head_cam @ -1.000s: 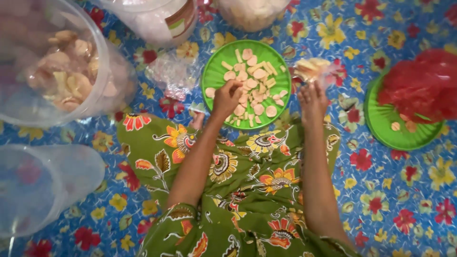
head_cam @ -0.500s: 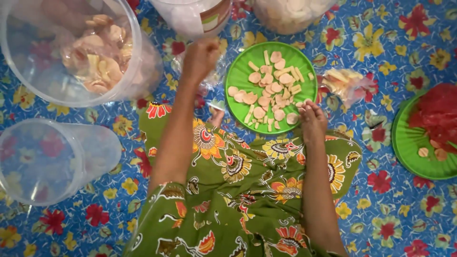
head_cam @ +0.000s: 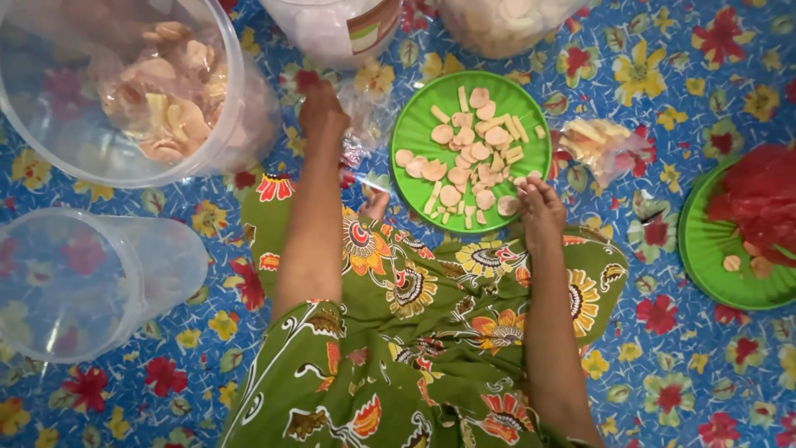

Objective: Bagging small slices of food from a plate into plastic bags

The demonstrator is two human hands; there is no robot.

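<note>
Up near the top, the left hand reaches onto a crinkled clear plastic bag beside the green plate; its fingers are hidden, so its grip cannot be told. Meanwhile the right hand rests half curled on the plate's near rim, fingertips touching a pale cracker slice. Both tubs are cut off by the frame.

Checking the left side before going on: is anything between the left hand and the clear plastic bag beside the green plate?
Nothing visible: the left hand already rests on the crinkled clear plastic bag, left of the round green plate of pale chips.
</note>
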